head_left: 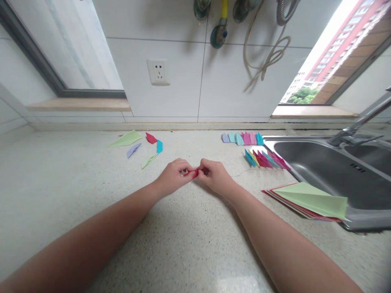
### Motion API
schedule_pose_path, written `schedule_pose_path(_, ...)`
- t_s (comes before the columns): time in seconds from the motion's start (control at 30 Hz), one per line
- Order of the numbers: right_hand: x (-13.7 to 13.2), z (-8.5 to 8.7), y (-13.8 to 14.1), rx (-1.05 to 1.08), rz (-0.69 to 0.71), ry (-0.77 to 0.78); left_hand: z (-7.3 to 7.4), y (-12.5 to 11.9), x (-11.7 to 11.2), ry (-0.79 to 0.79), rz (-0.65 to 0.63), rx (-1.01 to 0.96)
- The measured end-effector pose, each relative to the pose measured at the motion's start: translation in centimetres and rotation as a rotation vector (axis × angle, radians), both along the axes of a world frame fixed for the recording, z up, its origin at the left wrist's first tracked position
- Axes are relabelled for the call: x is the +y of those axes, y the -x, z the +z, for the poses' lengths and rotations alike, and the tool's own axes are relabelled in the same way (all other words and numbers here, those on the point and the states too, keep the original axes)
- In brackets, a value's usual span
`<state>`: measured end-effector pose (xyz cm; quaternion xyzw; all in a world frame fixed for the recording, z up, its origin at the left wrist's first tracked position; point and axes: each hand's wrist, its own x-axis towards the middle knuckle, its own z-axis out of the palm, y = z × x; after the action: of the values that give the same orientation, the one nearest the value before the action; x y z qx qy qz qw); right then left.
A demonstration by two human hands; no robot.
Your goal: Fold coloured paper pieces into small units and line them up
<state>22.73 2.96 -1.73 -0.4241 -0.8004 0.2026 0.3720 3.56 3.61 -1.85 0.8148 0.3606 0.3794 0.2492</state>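
A small piece of folded red paper (194, 174) is pinched between my two hands, just above the middle of the speckled countertop (195, 236). My left hand (174, 176) grips its left end between thumb and fingers. On the other end, my right hand (214, 175) is closed with curled fingers that hide part of the paper. Up and to the left lie a folded red paper piece (150, 138), a blue one (159, 146), a thin green one (149, 161) and a purple one (133, 150). Behind them rests a larger light green folded sheet (126, 138).
At the back right stands a row of pastel folded papers (239, 138), with a brighter row (266, 158) before it. A stack of folded sheets (311, 199), green on top, overlaps the rim of the steel sink (301, 158). A tap (346, 132) rises behind. A socket (158, 72) is on the wall.
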Motion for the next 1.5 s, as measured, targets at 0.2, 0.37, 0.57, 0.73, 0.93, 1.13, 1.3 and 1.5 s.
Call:
schedule_pose_path(0.2, 0.0, 0.4, -0.1, 0.002, 0.038, -0.015, 0.0, 0.2, 0.0, 0.107, 0.008, -0.037)
schedule_pose_path(0.37, 0.2, 0.1, -0.4, 0.115, 0.005, 0.072, -0.3, 0.1, 0.2, 0.217, 0.094, -0.108)
schedule_pose_path(0.57, 0.9, -1.0, -0.5, 0.322, 0.008, 0.227, -0.9, -0.1, 0.8, 0.409, 0.101, -0.341)
schedule_pose_path(0.73, 0.9, -1.2, -0.4, 0.312, 0.080, 0.331, -1.3, -0.1, 1.1, 0.492, 0.032, -0.455)
schedule_pose_path(0.93, 1.0, -1.2, -0.4, 0.294, 0.062, 0.345, -1.3, -0.1, 1.1, 0.562, -0.019, -0.534)
schedule_pose_path(1.13, 1.1, -0.9, -0.4, 0.348, 0.052, 0.372, -1.0, 0.0, 1.1, 0.557, -0.059, -0.495)
schedule_pose_path(1.3, 1.2, -0.8, -0.4, 0.396, 0.046, 0.398, -0.8, 0.2, 1.0, 0.580, -0.078, -0.454)
schedule_pose_path(1.5, 1.2, -1.4, -0.2, 0.449, 0.086, 0.395, -0.8, 0.2, 0.9, 0.611, -0.098, -0.459)
